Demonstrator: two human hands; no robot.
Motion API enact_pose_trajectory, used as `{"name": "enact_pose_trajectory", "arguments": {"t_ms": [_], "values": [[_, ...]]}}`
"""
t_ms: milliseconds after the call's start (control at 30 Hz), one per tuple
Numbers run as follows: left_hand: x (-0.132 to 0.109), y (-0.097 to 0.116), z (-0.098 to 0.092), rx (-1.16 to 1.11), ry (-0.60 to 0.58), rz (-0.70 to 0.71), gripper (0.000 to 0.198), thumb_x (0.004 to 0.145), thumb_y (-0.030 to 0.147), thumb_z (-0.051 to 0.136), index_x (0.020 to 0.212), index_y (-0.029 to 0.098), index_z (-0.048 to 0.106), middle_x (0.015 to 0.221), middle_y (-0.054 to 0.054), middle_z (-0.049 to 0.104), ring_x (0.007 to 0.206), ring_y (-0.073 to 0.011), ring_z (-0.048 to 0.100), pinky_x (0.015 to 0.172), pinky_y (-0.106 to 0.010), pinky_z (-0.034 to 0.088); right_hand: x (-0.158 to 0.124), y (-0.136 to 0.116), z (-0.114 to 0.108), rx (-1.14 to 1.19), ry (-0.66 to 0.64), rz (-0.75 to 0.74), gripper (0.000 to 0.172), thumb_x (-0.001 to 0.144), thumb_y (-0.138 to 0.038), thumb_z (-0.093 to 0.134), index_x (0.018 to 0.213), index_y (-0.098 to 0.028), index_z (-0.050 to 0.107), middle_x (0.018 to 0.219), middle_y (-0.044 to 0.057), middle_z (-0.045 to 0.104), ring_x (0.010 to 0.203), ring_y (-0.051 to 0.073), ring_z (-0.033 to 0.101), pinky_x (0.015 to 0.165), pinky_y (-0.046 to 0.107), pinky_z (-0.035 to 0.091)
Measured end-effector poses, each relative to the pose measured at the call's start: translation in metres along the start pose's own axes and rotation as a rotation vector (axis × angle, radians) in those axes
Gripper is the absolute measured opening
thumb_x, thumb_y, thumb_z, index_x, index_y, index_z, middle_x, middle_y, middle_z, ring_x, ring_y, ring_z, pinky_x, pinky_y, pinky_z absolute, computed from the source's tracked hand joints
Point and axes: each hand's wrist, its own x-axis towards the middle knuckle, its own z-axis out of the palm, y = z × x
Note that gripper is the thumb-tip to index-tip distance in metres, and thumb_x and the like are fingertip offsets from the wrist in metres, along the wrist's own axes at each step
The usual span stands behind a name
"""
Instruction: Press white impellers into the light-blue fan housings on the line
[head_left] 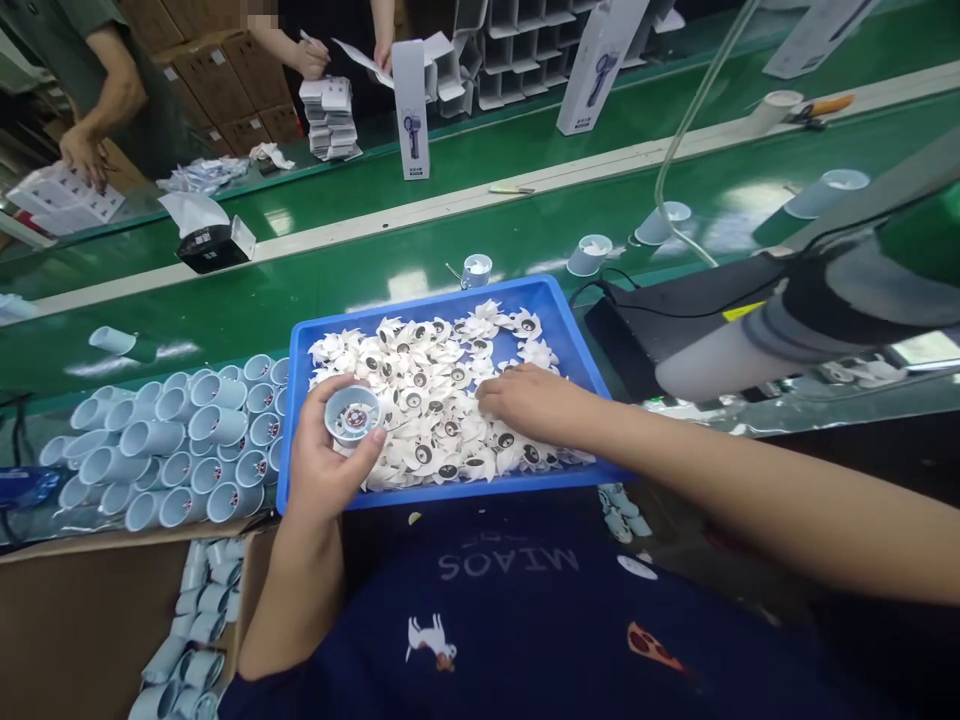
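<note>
My left hand (330,455) is closed around a light blue cylindrical fan housing (353,414), its open end facing up. Inside the housing a round motor part with reddish coils shows. Below it lies a blue plastic tray (450,493) heaped with white fan impellers (420,380), many with dark round hubs. My right hand (525,400) reaches over the right part of the heap. Its fingers are bent and held together against the impellers, and the tips are hidden, so what they grip cannot be made out.
Many light blue housings (154,437) are stacked left of the tray, above a cardboard box (251,580) holding more. Several housings (590,255) stand on the green conveyor (337,265). A machine with a pale cylinder (735,355) stands right. Two people work across the belt near white boxes (411,110).
</note>
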Motion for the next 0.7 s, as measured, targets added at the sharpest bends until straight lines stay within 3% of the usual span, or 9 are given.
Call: {"name": "enact_pose_trajectory", "arguments": {"t_ms": [167, 333, 400, 500, 600, 700], "values": [[0.006, 0.009, 0.016, 0.003, -0.071, 0.039, 0.053, 0.080, 0.033, 0.075, 0.128, 0.024, 0.053, 0.119, -0.009, 0.065, 0.107, -0.0237, 0.065, 0.096, -0.040, 0.051, 0.020, -0.016, 0.001, -0.007, -0.033, 0.116, 0.024, 0.087, 0.003, 0.054, 0.099, -0.013, 0.067, 0.098, 0.011, 0.066, 0.095, 0.027, 0.061, 0.082, 0.036, 0.038], [0.004, 0.007, 0.014, 0.023, -0.061, -0.003, 0.055, 0.080, 0.034, 0.075, 0.129, 0.024, 0.053, 0.121, -0.010, 0.064, 0.106, -0.0239, 0.064, 0.095, -0.040, 0.052, 0.024, -0.008, -0.002, 0.233, 0.084, 0.235, 0.018, 0.081, 0.001, 0.052, 0.086, -0.010, 0.065, 0.094, 0.015, 0.065, 0.099, 0.030, 0.059, 0.094, 0.044, 0.035], [0.001, 0.003, 0.011, 0.003, -0.010, -0.013, 0.059, 0.079, 0.035, 0.075, 0.131, 0.024, 0.050, 0.122, -0.010, 0.062, 0.106, -0.0233, 0.064, 0.094, -0.039, 0.052, 0.018, 0.002, -0.009, 0.457, 0.170, 0.297, 0.015, 0.081, -0.008, 0.052, 0.091, -0.010, 0.064, 0.096, 0.016, 0.064, 0.099, 0.030, 0.059, 0.094, 0.045, 0.037], [-0.003, 0.000, 0.007, -0.088, 0.012, 0.034, 0.064, 0.081, 0.040, 0.072, 0.137, 0.025, 0.045, 0.124, -0.010, 0.062, 0.109, -0.0231, 0.064, 0.094, -0.037, 0.053, 0.001, 0.008, -0.018, 0.945, 0.248, 0.280, 0.031, 0.086, -0.032, 0.047, 0.107, -0.012, 0.058, 0.096, 0.013, 0.064, 0.086, 0.023, 0.062, 0.082, 0.039, 0.048], [-0.005, 0.004, 0.007, -0.105, -0.080, 0.015, 0.069, 0.084, 0.040, 0.071, 0.145, 0.025, 0.042, 0.128, -0.011, 0.062, 0.110, -0.0243, 0.065, 0.094, -0.038, 0.055, -0.015, -0.002, -0.019, 1.427, 0.234, 0.163, 0.044, 0.079, -0.052, 0.053, 0.102, -0.015, 0.056, 0.086, 0.009, 0.063, 0.073, 0.018, 0.062, 0.072, 0.033, 0.052], [-0.005, 0.014, 0.010, 0.043, -0.166, -0.009, 0.066, 0.078, 0.039, 0.080, 0.137, 0.025, 0.055, 0.131, -0.011, 0.064, 0.115, -0.0286, 0.065, 0.100, -0.043, 0.053, -0.021, -0.015, -0.015, 1.766, 0.189, 0.105, 0.045, 0.069, -0.053, 0.071, 0.090, -0.016, 0.056, 0.079, 0.005, 0.062, 0.069, 0.016, 0.062, 0.072, 0.032, 0.055]]}}
